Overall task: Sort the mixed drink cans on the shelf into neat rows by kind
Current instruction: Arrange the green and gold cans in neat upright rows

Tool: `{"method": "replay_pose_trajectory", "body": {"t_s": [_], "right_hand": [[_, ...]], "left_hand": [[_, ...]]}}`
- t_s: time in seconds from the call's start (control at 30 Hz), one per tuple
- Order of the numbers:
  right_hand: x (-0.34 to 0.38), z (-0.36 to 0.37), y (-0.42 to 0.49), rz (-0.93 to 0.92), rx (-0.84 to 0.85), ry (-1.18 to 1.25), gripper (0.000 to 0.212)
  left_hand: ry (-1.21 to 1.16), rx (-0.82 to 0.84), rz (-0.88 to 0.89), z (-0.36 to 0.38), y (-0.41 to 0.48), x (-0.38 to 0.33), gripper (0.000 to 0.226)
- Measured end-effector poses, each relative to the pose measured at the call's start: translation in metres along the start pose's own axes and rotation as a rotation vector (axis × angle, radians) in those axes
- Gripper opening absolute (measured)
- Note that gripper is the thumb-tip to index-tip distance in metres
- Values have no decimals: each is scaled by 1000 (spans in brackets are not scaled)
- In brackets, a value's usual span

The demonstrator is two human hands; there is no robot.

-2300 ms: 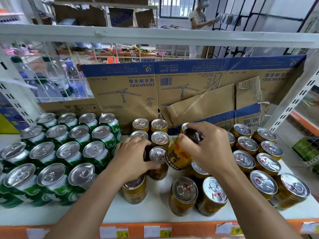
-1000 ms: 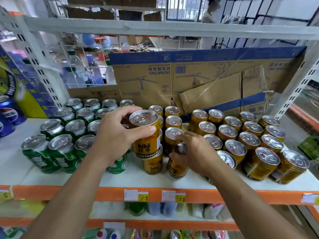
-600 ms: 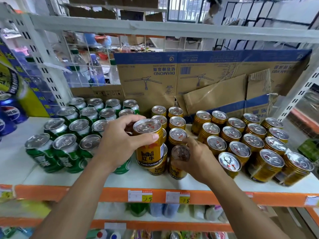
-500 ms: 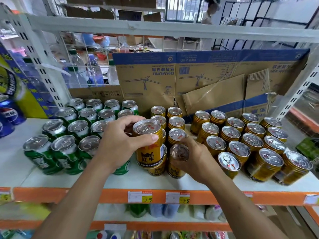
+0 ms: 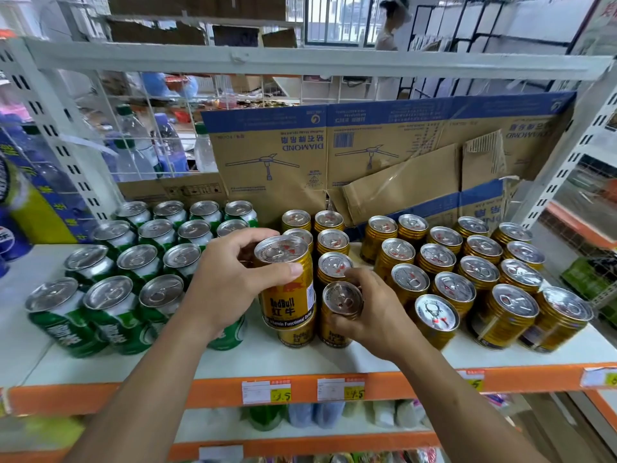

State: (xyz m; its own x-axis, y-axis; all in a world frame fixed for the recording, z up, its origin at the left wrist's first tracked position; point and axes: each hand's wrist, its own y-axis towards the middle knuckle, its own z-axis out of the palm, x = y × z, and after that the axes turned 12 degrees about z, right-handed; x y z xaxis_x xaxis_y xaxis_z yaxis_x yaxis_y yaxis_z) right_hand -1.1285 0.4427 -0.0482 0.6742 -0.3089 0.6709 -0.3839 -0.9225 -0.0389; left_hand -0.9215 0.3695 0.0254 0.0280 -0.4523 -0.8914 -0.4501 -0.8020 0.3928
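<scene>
A gold can [image 5: 286,289] is still kept raised by the left hand [image 5: 227,285], barely shifted. Another gold can [image 5: 339,315] on the shelf [image 5: 367,359] stays clasped by the right hand [image 5: 377,315].

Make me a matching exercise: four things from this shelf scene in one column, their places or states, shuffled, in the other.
1. left hand
2. right hand
3. green cans
4. cardboard box

A. standing behind the cans
B. grips a raised gold can
C. grouped at the shelf's left
D. holds a gold can on the shelf

Pairs: 1-B, 2-D, 3-C, 4-A
</scene>
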Motion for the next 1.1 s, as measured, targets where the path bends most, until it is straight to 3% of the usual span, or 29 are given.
{"method": "replay_pose_trajectory", "body": {"t_s": [0.17, 0.27, 0.33, 0.47, 0.63, 0.8, 0.83, 0.9, 1.0, 1.1], "right_hand": [[6, -18, 1, -6, 7, -4, 66], [16, -33, 3, -27, 23, 36, 52], [23, -45, 3, -56, 94, 64, 56], [36, -63, 5, -132, 197, 148, 57], [35, -71, 16, -138, 104, 244, 75], [21, -87, 36, -74, -25, 249, 70], [16, -91, 41, -46, -50, 240, 70], [8, -97, 51, -2, -88, 244, 67], [2, -97, 63, 22, -126, 250, 63], [1, -92, 71, 36, -139, 259, 64]], "left_hand": [[16, 43, 14, 9, 9, -3, 40], [39, 58, 16, 15, 16, -1, 54], [51, 73, 16, 20, 21, 0, 59], [33, 96, 56, 34, 33, -3, 47], [94, 160, 137, 54, 52, -10, 41], [124, 200, 102, 59, 63, -1, 37], [237, 230, 105, 56, 63, 3, 34], [536, 454, 84, 55, 58, 10, 41], [864, 836, 40, 69, 45, 19, 73], [952, 889, 36, 81, 39, 25, 81]]}}
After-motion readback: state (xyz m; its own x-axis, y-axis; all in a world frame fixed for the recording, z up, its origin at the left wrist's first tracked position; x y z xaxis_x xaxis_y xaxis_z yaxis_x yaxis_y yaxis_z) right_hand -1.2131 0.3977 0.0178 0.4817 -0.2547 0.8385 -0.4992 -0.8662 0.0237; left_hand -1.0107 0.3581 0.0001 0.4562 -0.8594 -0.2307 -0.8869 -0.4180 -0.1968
